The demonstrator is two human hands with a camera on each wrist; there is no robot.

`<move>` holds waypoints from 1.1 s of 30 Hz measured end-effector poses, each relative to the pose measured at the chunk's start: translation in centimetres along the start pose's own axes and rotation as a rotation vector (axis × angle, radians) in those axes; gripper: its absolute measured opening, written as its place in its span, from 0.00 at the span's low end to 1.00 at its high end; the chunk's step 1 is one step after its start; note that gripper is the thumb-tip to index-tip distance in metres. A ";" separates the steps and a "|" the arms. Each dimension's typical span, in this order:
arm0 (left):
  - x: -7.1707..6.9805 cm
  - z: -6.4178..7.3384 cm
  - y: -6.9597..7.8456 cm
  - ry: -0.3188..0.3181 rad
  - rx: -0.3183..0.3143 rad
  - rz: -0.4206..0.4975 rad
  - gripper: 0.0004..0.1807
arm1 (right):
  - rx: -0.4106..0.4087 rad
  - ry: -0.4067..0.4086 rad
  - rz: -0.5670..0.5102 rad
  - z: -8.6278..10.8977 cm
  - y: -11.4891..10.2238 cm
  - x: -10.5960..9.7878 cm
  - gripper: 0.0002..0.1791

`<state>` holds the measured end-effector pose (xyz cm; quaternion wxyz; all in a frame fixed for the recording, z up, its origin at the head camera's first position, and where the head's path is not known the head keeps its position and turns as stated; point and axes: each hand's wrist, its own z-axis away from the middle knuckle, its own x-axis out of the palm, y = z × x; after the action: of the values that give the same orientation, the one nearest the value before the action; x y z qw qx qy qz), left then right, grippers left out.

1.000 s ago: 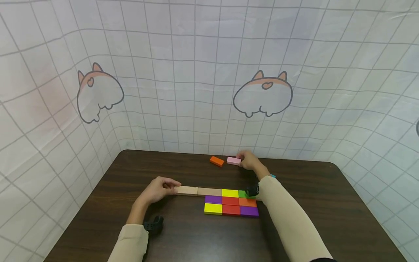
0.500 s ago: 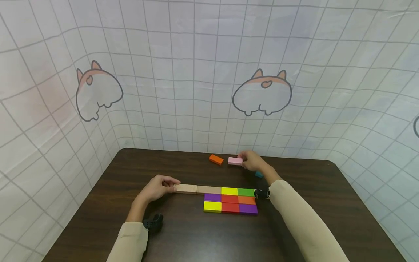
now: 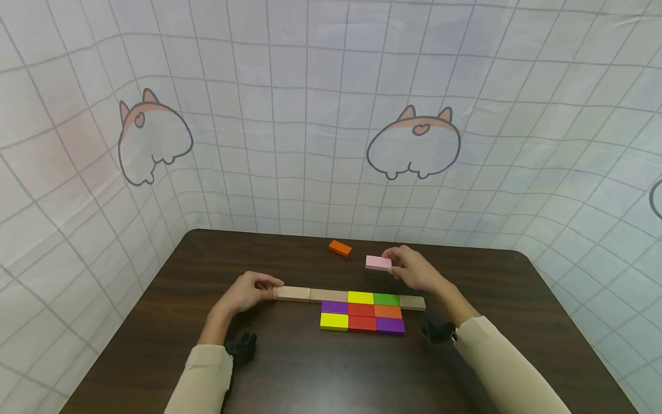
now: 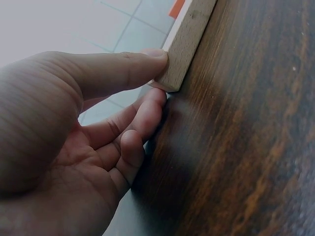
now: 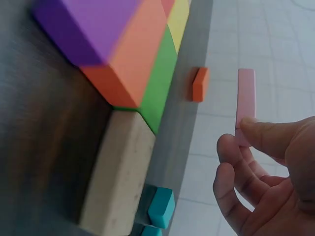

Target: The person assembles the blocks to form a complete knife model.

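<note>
My left hand [image 3: 247,292] pinches the outer end of a plain wooden block [image 3: 292,293], thumb on one side; the left wrist view shows this grip close up. That block lies in a row with another wooden block [image 3: 328,295], a yellow block [image 3: 360,297], a green block [image 3: 386,299] and a third wooden block [image 3: 412,302]. Below the row, touching it, sit two rows of purple, red, orange and yellow blocks. Beyond the row's right end, my right hand [image 3: 416,270] holds a pink block [image 3: 378,263] between thumb and fingers, raised off the table.
A loose orange block [image 3: 339,248] lies near the table's far edge. Teal blocks [image 5: 161,206] show behind the right wooden block in the right wrist view; the head view hides them. A white grid-patterned curtain [image 3: 289,172] surrounds the dark table [image 3: 289,368].
My right hand has picked up the pink block from the back of the table and drawn it nearer and rightward, uncovering the right wooden block. The left hand keeps its grip.
</note>
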<state>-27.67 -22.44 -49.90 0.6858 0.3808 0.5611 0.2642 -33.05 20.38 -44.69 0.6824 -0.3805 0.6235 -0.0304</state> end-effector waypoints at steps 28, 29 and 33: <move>-0.1 -0.1 0.2 0.000 -0.019 -0.031 0.12 | -0.091 -0.050 0.060 10.6 -4.5 4.5 0.17; 0.0 -0.1 0.2 -0.002 -0.016 -0.035 0.12 | -0.089 -0.060 0.064 10.7 -4.7 4.8 0.17; 0.0 -0.1 0.1 -0.004 -0.010 -0.032 0.12 | -0.078 -0.095 0.085 10.8 -5.4 5.6 0.15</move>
<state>-27.73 -22.34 -49.87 0.6928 0.3690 0.5645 0.2554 -19.96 18.84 -47.04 0.6964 -0.3810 0.6068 0.0412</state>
